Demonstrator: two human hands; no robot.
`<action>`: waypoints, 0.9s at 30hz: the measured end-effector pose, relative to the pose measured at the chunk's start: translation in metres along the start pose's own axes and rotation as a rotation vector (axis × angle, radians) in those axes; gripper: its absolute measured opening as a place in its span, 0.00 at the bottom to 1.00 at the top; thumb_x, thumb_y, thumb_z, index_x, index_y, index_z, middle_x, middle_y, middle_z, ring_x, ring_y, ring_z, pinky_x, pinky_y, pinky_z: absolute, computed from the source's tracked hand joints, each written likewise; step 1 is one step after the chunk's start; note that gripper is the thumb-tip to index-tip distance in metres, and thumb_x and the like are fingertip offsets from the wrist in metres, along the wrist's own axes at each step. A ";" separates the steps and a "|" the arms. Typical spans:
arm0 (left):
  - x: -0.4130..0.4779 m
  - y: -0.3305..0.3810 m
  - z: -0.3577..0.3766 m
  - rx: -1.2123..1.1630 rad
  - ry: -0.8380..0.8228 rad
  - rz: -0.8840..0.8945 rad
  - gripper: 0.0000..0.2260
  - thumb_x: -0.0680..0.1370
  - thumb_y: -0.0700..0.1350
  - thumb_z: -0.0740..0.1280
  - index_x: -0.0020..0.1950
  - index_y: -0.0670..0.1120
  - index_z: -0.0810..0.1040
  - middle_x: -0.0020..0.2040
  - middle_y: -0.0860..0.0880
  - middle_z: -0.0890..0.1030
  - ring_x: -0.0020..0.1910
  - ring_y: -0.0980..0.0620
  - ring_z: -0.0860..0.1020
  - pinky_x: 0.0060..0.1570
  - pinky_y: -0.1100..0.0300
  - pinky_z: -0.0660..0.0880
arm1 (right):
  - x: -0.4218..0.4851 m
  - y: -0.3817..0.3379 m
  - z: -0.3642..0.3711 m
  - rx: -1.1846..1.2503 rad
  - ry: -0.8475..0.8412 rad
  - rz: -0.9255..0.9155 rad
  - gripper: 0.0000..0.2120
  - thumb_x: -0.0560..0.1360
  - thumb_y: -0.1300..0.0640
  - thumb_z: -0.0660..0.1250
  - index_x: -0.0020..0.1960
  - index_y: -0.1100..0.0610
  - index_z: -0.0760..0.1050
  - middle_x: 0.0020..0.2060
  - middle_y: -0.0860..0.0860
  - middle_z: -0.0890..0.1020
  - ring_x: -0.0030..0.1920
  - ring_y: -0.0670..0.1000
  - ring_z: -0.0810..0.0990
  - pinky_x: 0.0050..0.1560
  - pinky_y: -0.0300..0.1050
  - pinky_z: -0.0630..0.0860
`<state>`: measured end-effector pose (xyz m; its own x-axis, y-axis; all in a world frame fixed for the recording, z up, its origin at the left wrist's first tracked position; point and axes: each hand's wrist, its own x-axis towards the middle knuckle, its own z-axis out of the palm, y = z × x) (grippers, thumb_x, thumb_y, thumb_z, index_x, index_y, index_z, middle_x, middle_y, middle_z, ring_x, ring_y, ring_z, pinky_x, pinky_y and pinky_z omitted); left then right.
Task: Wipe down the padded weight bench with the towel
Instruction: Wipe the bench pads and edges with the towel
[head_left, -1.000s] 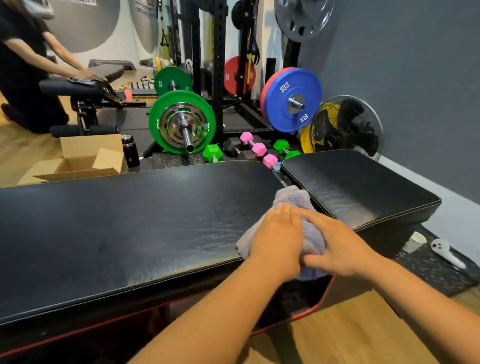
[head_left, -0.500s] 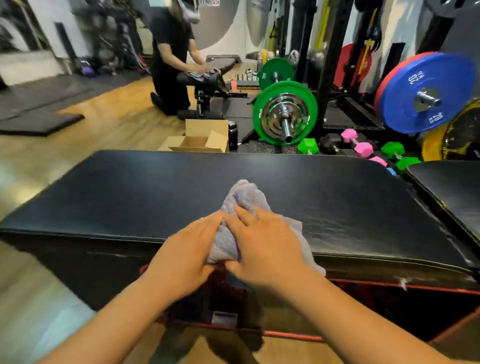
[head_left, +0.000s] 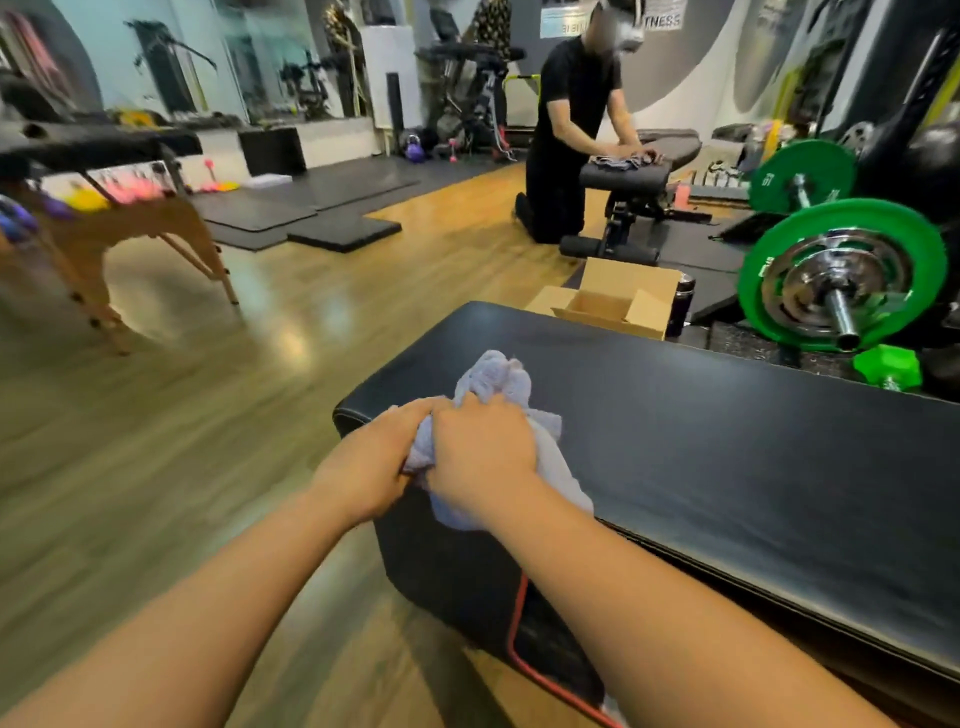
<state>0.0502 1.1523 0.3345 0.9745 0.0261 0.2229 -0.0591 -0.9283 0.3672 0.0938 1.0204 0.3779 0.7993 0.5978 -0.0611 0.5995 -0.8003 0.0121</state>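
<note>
The right hand (head_left: 483, 452) lies on top of the bunched towel (head_left: 496, 382), its fingers curled down into the cloth and gripping it. The left hand (head_left: 376, 460), just beside it at 9 o'clock, has its fingers curled round the towel's left edge and touches the right hand. The pale towel sits on the near left corner of the padded weight bench (head_left: 727, 452), with one fold hanging over the front edge. The rest of the black pad runs off toward 3 o'clock. Below the pad a red frame tube (head_left: 519, 618) shows. At 1 o'clock from the hands an open cardboard box (head_left: 613, 304) stands on the floor with a dark bottle (head_left: 683, 306) just beside it. At 2 o'clock is a green weight plate (head_left: 779, 291) on a barbell. At 12 o'clock another person (head_left: 566, 140) kneels at a second bench (head_left: 623, 179).
</note>
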 end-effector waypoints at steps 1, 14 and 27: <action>0.002 -0.012 -0.004 -0.017 -0.004 -0.005 0.28 0.73 0.42 0.66 0.70 0.61 0.64 0.66 0.62 0.72 0.67 0.62 0.66 0.68 0.65 0.59 | 0.009 -0.006 0.003 0.074 0.057 -0.041 0.18 0.74 0.49 0.66 0.61 0.54 0.75 0.61 0.58 0.77 0.61 0.61 0.74 0.57 0.56 0.72; 0.013 0.001 -0.027 -0.032 -0.181 0.030 0.36 0.63 0.54 0.77 0.66 0.62 0.61 0.50 0.68 0.70 0.49 0.60 0.74 0.45 0.74 0.67 | 0.028 0.024 0.004 0.279 0.050 -0.190 0.28 0.65 0.34 0.69 0.59 0.48 0.75 0.57 0.47 0.74 0.58 0.52 0.74 0.49 0.48 0.69; 0.135 0.071 0.042 -0.159 -0.277 0.068 0.34 0.78 0.56 0.63 0.77 0.42 0.53 0.77 0.44 0.57 0.76 0.44 0.56 0.72 0.52 0.55 | 0.063 0.162 -0.009 0.273 -0.042 0.266 0.48 0.59 0.29 0.69 0.73 0.49 0.62 0.72 0.55 0.66 0.66 0.57 0.68 0.62 0.53 0.66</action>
<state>0.1870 1.0739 0.3524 0.9878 -0.1557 0.0058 -0.1376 -0.8542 0.5014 0.2418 0.9286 0.3853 0.9196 0.3696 -0.1329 0.3334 -0.9135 -0.2332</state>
